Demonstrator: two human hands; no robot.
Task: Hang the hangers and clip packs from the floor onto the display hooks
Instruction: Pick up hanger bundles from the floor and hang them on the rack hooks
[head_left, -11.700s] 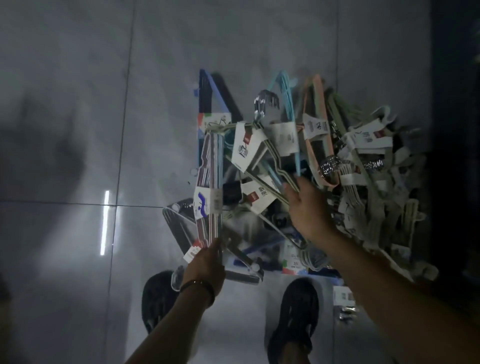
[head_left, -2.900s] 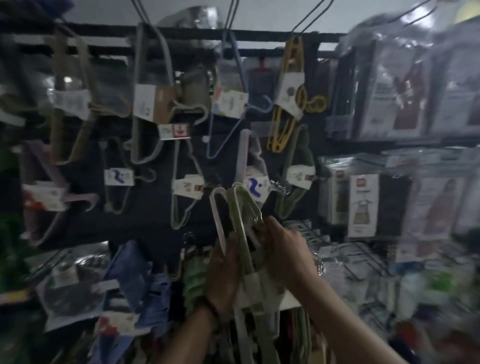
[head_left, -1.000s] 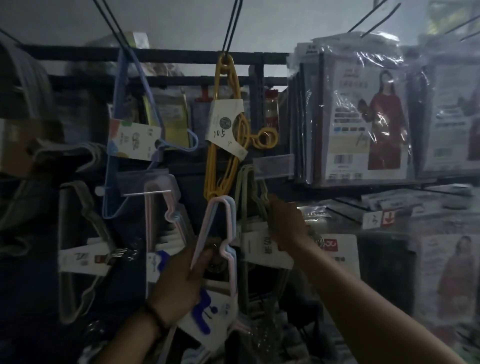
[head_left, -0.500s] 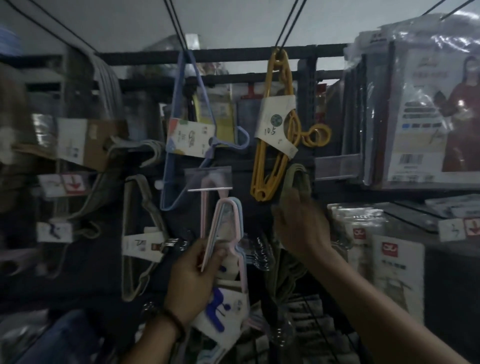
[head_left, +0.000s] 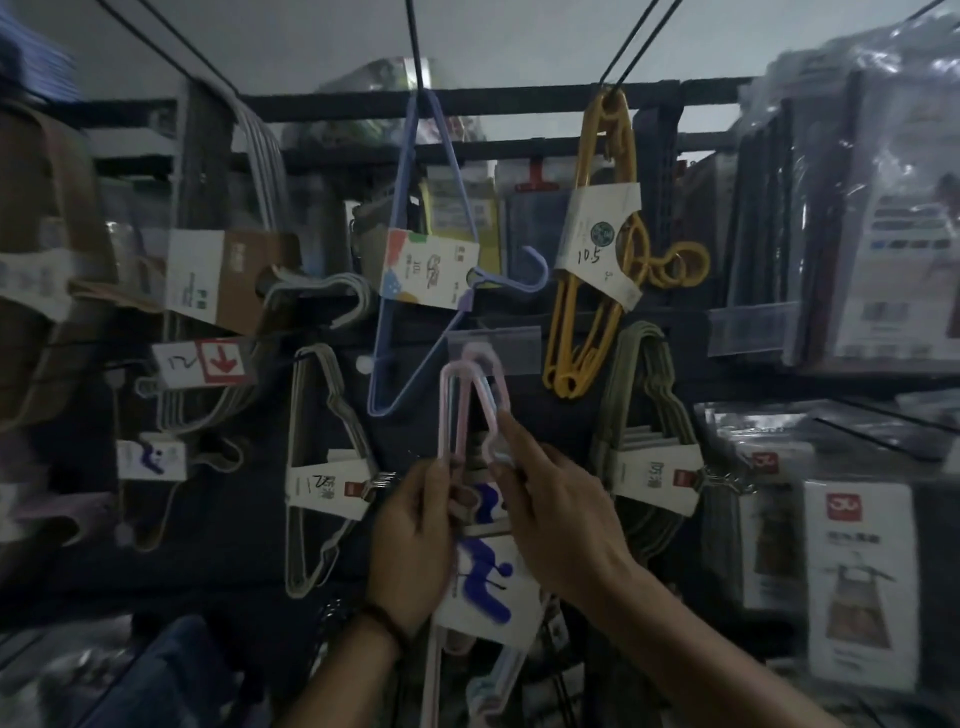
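I hold a pack of pink hangers (head_left: 451, 410) upright in front of the display wall; its white label (head_left: 480, 587) carries a blue figure. My left hand (head_left: 413, 540) grips the pack's left side just above the label. My right hand (head_left: 556, 509) pinches the pack's right edge, index finger stretched up along it. The pack's top loop sits at a clear price tag on a display hook (head_left: 491, 345); whether it rests on the hook is unclear. To the right hangs a green hanger pack (head_left: 647, 415) with a white label.
Around hang a blue hanger (head_left: 415, 249), a yellow hanger pack (head_left: 597, 244), and grey hanger packs (head_left: 317, 467) at left. Bagged apron packs (head_left: 857, 577) fill shelves on the right. A black rail (head_left: 519, 98) runs across the top.
My right hand has left the green hanger pack, which now hangs on its own, and has come to the pink pack. The pink pack has risen toward the clear tag.
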